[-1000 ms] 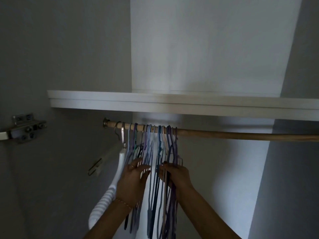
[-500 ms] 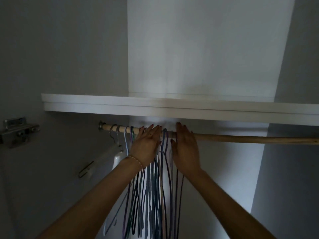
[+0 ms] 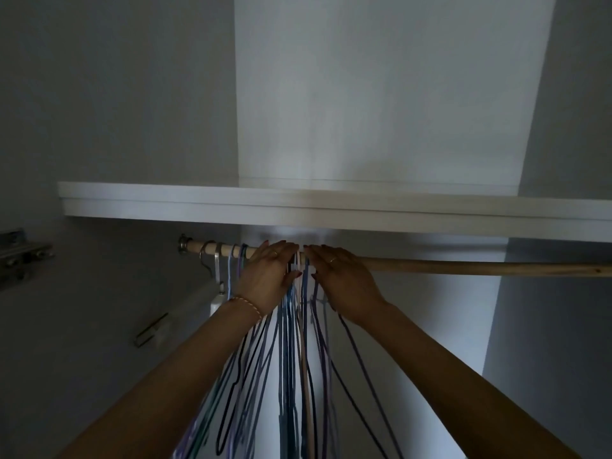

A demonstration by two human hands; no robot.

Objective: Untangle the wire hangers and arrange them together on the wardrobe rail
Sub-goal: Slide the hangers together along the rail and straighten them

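A wooden wardrobe rail [image 3: 480, 268] runs from a metal socket on the left to the right edge. Several thin wire hangers [image 3: 291, 352], blue, purple, pink and dark, hang bunched from its left part. My left hand [image 3: 265, 276] lies flat against the left side of the hanger hooks at the rail, fingers straight. My right hand [image 3: 341, 276] lies flat against the right side of the same bunch, fingers straight over the rail. The fingertips of both hands almost meet above the hooks, which they partly hide.
A white shelf [image 3: 331, 207] sits just above the rail. A white hanger with a metal hook [image 3: 215, 279] hangs apart at the rail's left end. A metal door hinge [image 3: 23, 253] and a small bracket [image 3: 150, 329] sit on the left wall.
Both hands rose from the hangers' lower wires up to the rail and now press the hooks from either side. The bunch looks narrower than a second ago.
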